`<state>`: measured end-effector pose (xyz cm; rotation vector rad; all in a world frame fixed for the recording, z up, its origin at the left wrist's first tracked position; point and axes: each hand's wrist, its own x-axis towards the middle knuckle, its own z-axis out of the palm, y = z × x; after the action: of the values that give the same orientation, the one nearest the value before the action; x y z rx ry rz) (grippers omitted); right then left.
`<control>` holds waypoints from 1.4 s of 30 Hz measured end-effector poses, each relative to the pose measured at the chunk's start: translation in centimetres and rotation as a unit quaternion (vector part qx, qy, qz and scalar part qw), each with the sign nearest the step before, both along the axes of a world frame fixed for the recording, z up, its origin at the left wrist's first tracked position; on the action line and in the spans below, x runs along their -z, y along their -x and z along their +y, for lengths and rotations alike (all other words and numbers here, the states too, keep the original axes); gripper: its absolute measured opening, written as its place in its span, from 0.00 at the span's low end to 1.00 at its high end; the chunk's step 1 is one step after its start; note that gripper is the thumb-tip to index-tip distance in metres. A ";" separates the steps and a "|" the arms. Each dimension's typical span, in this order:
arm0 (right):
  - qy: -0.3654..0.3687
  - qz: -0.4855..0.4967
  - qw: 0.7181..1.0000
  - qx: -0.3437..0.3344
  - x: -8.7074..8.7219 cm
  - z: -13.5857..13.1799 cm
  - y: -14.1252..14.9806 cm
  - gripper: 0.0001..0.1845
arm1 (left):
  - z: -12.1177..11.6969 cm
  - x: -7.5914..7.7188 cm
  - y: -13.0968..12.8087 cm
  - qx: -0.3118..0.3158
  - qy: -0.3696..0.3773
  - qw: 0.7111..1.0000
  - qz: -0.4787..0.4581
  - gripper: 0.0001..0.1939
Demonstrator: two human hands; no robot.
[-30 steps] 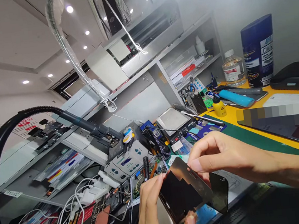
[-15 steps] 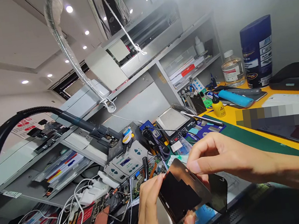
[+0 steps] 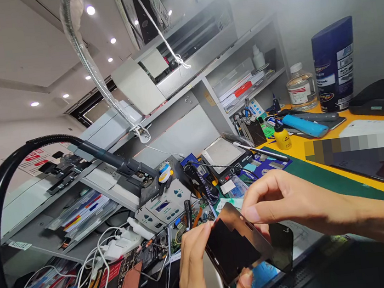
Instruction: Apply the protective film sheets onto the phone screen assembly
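A flat phone-sized panel (image 3: 232, 249), black with a shiny brownish band along its upper right side, is held up tilted at the bottom centre. My left hand (image 3: 195, 268) grips it by its edges, fingers along the left side and thumb at the lower edge. At the panel's upper right edge, my right hand (image 3: 278, 199) is closed with thumb and fingers pinched; a small part between them cannot be made out. Just behind the panel is a dark glassy piece (image 3: 283, 247) with a rounded corner, partly hidden. Whether the two are joined is unclear.
A grey control station (image 3: 163, 209) stands behind my hands, with a black hose (image 3: 199, 180) beside it. A yellow bottle (image 3: 283, 137), a clear bottle (image 3: 300, 88) and a blue canister (image 3: 335, 67) stand at right. White cables (image 3: 101, 246) tangle at left.
The view has shifted slightly, so everything sits a little farther right. Both hands keep the same hold on the panel.
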<state>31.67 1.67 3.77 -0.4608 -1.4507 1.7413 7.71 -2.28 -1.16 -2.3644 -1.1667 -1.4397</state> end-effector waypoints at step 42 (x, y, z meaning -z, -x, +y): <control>-0.019 0.000 0.988 0.154 0.4 0.1 0.2 0.17 | -1.7 -2.4 0.7 0.226 0.390 0.841 -0.299 0.29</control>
<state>31.43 1.78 3.37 -0.6283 -1.3313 1.4650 7.06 -3.94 1.25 -2.9592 -1.6638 -2.3459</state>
